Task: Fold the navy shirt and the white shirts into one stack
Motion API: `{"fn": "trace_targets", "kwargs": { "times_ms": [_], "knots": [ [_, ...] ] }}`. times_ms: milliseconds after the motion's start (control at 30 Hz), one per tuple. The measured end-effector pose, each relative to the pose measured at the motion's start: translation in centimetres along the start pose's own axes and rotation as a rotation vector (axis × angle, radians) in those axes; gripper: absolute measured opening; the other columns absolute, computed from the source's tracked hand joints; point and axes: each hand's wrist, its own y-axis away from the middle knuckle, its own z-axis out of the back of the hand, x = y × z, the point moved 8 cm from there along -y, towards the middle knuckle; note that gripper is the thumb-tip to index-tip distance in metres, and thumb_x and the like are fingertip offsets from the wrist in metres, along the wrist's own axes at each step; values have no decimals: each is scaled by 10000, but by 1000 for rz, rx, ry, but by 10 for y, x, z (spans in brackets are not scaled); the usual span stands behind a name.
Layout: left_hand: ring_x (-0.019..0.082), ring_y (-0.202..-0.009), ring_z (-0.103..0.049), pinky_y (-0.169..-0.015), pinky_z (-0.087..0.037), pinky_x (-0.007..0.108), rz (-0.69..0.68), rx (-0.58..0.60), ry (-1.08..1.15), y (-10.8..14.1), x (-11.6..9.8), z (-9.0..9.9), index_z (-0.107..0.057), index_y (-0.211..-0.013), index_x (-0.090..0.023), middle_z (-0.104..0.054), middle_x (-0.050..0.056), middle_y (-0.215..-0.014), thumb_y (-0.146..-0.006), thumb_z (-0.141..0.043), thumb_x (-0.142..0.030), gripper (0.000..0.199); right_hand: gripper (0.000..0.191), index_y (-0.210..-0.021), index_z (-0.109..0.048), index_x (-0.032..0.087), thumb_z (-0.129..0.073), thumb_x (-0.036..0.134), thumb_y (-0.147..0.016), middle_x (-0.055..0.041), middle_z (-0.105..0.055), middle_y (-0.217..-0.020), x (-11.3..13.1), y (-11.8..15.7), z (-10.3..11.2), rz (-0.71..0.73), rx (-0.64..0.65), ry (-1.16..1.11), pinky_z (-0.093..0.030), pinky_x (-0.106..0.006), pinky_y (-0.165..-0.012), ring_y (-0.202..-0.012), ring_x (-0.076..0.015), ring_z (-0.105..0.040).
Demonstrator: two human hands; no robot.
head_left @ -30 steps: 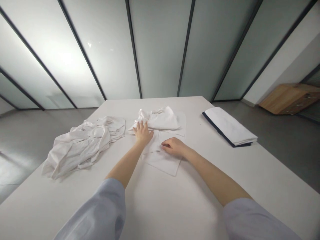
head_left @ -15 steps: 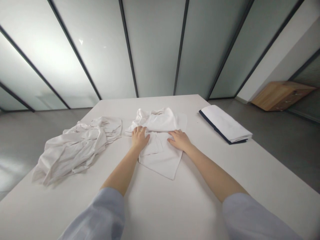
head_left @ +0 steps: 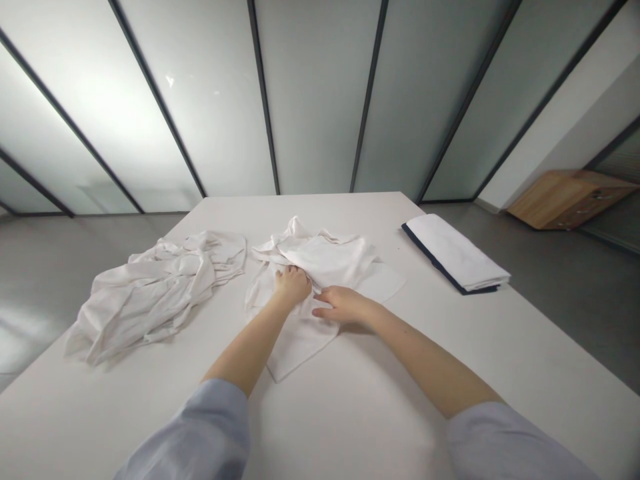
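A white shirt (head_left: 325, 257) lies bunched in the middle of the table, its upper part rumpled and folded over. One flat corner of it points toward me. My left hand (head_left: 293, 285) is closed on the cloth near the fold, with the fingers curled and their tips partly hidden. Just to its right, my right hand (head_left: 345, 305) rests over the same shirt, thumb and fingers apart, fingertips pointing left and close to the fold.
A crumpled heap of white cloth (head_left: 160, 287) lies on the left of the white table (head_left: 350, 413). Toward the right edge sits a folded white cloth (head_left: 453, 250) on top of a dark navy one (head_left: 435, 263). A wooden cabinet (head_left: 555, 197) stands on the floor beyond, at the right.
Both hands have come closer together and nearer to me. The left has closed on the cloth. The shirt has turned and become more rumpled, its near corner shifting left.
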Motion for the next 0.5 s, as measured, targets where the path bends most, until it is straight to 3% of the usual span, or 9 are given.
{"fn": "trace_targets", "kwargs": {
  "times_ms": [67, 133, 233, 300, 400, 500],
  "knots": [
    [308, -1289, -451, -1036, -344, 578, 8, -20, 37, -2, 6, -5, -584, -1185, -148, -575, 179, -1313, -914, -402, -300, 360, 304, -957, -718, 188, -511, 409, -924, -76, -708, -915, 5, -3, 1, 87, -97, -77, -430, -272, -731, -822, -200, -629],
    [290, -1358, -373, -1075, -294, 598, -43, -25, 73, -5, 11, -9, -515, -1279, -183, -499, 161, -1411, -932, -390, -346, 403, 294, -909, -705, 195, -441, 317, -950, -67, -698, -900, -8, -2, 14, 70, -293, -101, -440, -289, -793, -853, -196, -617],
    [281, -1401, -321, -1107, -257, 594, -123, 18, 101, -8, 18, -15, -442, -1359, -225, -434, 135, -1477, -940, -394, -416, 463, 253, -1014, -682, 179, -475, 267, -900, -111, -679, -1034, -49, 13, 40, -105, -661, 15, -419, -369, -929, -1007, -245, -583],
    [292, -1419, -297, -1113, -240, 604, -147, 59, 97, -9, 21, -18, -428, -1380, -237, -400, 129, -1507, -942, -393, -423, 477, 343, -1154, -638, 149, -521, 294, -865, -160, -617, -1211, -80, 24, 50, -261, -801, 108, -383, -435, -995, -1153, -297, -519],
    [306, -1444, -254, -1114, -210, 632, -213, 115, 93, -7, 15, -20, -437, -1389, -253, -356, 115, -1542, -953, -364, -392, 463, 519, -1303, -545, 125, -551, 377, -850, -199, -527, -1354, -121, 33, 49, -471, -801, 153, -381, -471, -1002, -1243, -337, -466],
    [288, -1451, -250, -1120, -215, 620, -333, 150, 134, -3, 1, -21, -445, -1387, -282, -343, 74, -1556, -956, -316, -295, 450, 560, -1334, -519, 143, -558, 421, -849, -177, -605, -1272, -141, 33, 43, -574, -696, 135, -418, -421, -955, -1158, -311, -552]
  ]
}}
